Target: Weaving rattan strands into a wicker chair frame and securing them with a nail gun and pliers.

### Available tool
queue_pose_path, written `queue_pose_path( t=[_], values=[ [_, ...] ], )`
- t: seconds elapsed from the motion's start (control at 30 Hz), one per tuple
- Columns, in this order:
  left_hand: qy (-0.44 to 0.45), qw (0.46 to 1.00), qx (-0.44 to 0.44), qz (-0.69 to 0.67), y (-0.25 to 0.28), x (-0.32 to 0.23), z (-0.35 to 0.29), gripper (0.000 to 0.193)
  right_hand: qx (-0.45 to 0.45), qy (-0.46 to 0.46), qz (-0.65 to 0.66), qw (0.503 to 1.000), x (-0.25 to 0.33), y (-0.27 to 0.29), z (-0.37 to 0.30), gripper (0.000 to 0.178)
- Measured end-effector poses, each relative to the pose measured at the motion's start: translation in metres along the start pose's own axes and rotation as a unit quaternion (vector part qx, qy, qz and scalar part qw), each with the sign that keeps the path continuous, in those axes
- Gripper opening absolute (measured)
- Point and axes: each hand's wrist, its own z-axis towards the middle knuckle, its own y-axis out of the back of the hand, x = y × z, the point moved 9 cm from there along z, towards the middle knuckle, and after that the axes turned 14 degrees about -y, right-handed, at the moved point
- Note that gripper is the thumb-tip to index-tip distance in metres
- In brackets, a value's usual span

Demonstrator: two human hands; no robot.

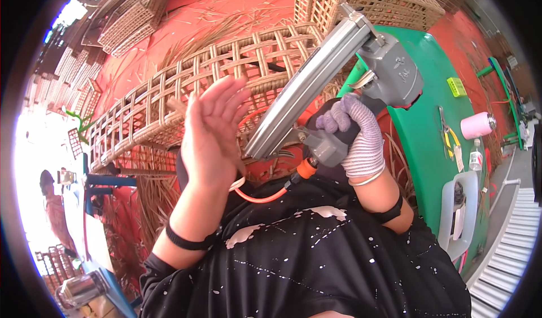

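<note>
I have the right hand (361,134), in a pale purple striped knit glove, wrapped firmly around the dark handle of a grey metal air-powered fastening gun (316,72) with a long, straight magazine. The gun is held up in front of the body, tilted, its long magazine running from the upper right down toward the left hand (213,132). That left hand is bare and raised beside the magazine's lower end, fingers extended and palm bared. From the base of the gun's handle I can follow an orange air hose (262,198) curving low across the lap toward the left wrist (a small pale piece shows there too, though I can't make out what it is). Just beyond both hands lies a long tan basket of open woven lattice (186,89), partly covered by the gun and the left hand. To the right stretches a smooth green tabletop (418,132), bearing a small yellow-green plastic basket (457,87), yellow-handled pliers (449,140), a pink cylindrical flask (477,125), a clear plastic bottle (476,157) and a translucent whitish plastic bin (468,205). Farther out, more tan woven baskets (372,5) stand on a red floor (226,5) strewn with loose tan strips.
</note>
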Motion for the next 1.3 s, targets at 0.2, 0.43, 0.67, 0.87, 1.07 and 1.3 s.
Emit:
queue_pose_path(
  t=[0.2,0.43,0.67,0.87,1.07,1.3],
  values=[
    [-0.055,0.992,-0.040,0.109,0.054,-0.058,-0.016,0.045,-0.056,0.127,-0.038,0.990,0.076,0.003,-0.019,0.019],
    [-0.191,0.898,-0.136,0.372,0.149,-0.141,-0.034,0.050,-0.206,0.243,-0.050,0.947,0.216,0.074,-0.044,0.028],
    [-0.240,0.815,-0.239,0.469,0.211,-0.190,-0.020,0.046,-0.336,0.181,-0.126,0.916,0.307,0.186,-0.038,0.018],
    [-0.114,0.780,-0.289,0.544,0.290,-0.219,-0.036,0.052,-0.345,0.124,-0.158,0.917,0.283,0.217,-0.017,0.023],
    [-0.121,0.878,-0.242,0.394,0.266,-0.195,-0.045,0.042,-0.379,0.141,-0.182,0.896,0.285,0.192,-0.027,0.029],
    [-0.203,0.861,-0.270,0.380,0.254,-0.166,-0.066,0.012,-0.295,0.392,-0.334,0.805,0.300,0.014,-0.073,0.023]
  ],
)
